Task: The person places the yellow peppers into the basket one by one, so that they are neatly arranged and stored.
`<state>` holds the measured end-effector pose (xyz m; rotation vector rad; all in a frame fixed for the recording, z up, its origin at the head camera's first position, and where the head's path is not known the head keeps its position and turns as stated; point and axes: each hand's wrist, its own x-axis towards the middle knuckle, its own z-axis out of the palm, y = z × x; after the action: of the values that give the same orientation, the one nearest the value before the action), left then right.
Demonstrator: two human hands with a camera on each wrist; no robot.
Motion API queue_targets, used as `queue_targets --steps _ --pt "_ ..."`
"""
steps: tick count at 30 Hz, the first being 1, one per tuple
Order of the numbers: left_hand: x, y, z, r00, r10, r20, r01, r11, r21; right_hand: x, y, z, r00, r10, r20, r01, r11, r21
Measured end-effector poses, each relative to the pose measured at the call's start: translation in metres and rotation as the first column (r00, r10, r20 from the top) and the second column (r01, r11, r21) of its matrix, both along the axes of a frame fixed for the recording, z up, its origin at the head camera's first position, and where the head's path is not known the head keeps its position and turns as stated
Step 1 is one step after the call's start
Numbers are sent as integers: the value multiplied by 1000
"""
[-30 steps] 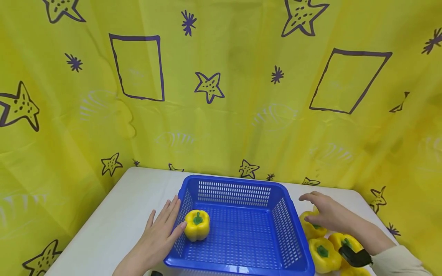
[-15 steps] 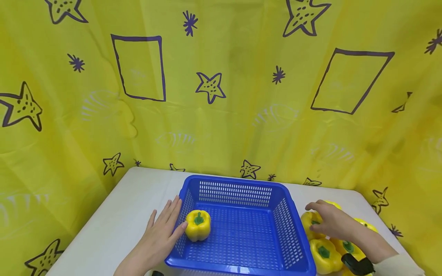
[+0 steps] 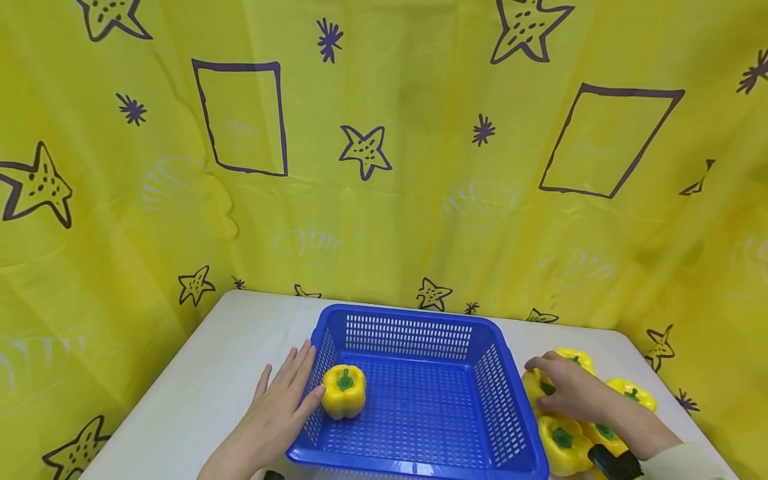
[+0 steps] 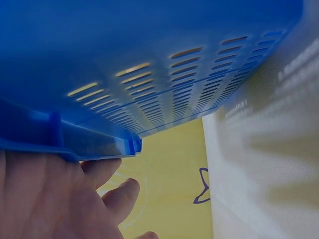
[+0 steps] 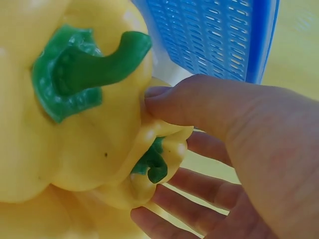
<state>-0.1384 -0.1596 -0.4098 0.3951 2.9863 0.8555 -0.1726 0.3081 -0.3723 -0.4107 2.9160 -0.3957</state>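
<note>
My left hand (image 3: pixel 273 413) rests with straight, spread fingers on the left rim of a blue plastic basket (image 3: pixel 408 313). In the left wrist view its fingers lie against the rim (image 4: pixel 45 149). One yellow bell pepper (image 3: pixel 344 403) stands upright inside, near the basket's left wall. Right of the basket, my right hand (image 3: pixel 573 389) grips another yellow bell pepper (image 3: pixel 531 381), thumb on the near side and fingers on the far side. The right wrist view shows that pepper (image 5: pixel 174 147) between thumb and fingers, partly hidden behind a closer pepper (image 5: pixel 99 154).
Several more yellow bell peppers crowd around the right hand, among them a front one (image 3: pixel 564 453), a back one (image 3: pixel 576 359) and a right one (image 3: pixel 633 393). The white table (image 3: pixel 240 333) ends at a yellow patterned curtain (image 3: pixel 372 220).
My right hand has come down among the peppers and closed on the one nearest the basket. Peppers it covered before now show behind it. The left hand has stayed put.
</note>
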Motion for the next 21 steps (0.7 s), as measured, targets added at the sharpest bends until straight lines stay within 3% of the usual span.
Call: queue_targets --steps 21 --pt "1 0 1 1000 4 -27 -4 1000 12 -1 -8 -2 1000 1 26 -1 1000 4"
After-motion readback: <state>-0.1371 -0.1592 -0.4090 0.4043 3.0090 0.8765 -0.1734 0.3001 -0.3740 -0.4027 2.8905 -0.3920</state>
